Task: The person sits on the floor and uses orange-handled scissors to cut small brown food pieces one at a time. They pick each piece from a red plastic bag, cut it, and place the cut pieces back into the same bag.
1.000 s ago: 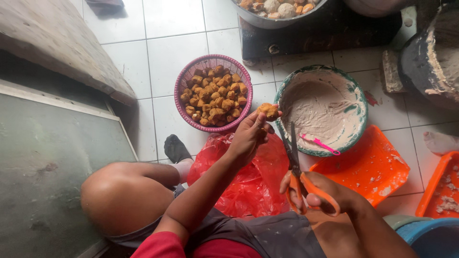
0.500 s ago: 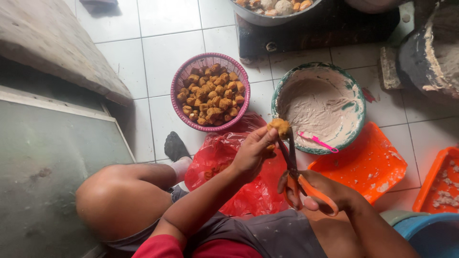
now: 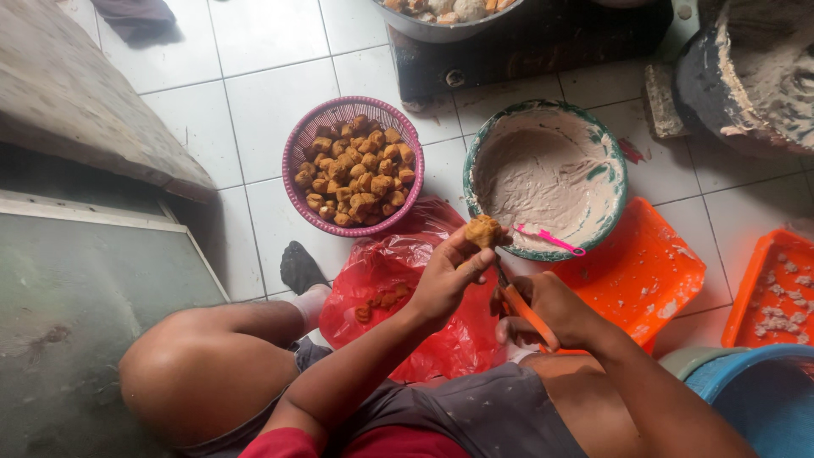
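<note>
Person sits on white tile floor, head view looking down. Pink woven basket of fried brown pieces at 11 o'clock from the hands. Green-rimmed bowl of pale batter at 1 o'clock, a pink utensil lying on its near rim. Orange tray at 3 o'clock, tucked under the bowl edge. Red plastic bag under the hands, a few brown bits on it. Second orange tray far right, blue tub at 4 o'clock. Nothing blocks the hands.

Left hand grip is clenched around one fried piece, held above the bag, just short of the bowl rim. Right hand grip is wrapped around orange-handled scissors; long axis runs from 5 o'clock at the handle to 11 o'clock at the blades, tips up toward the piece. Whether blades touch it, can't tell.

Versus a second ago: the piece has dropped lower, nearer the body, and the scissors have closed in on it.
</note>
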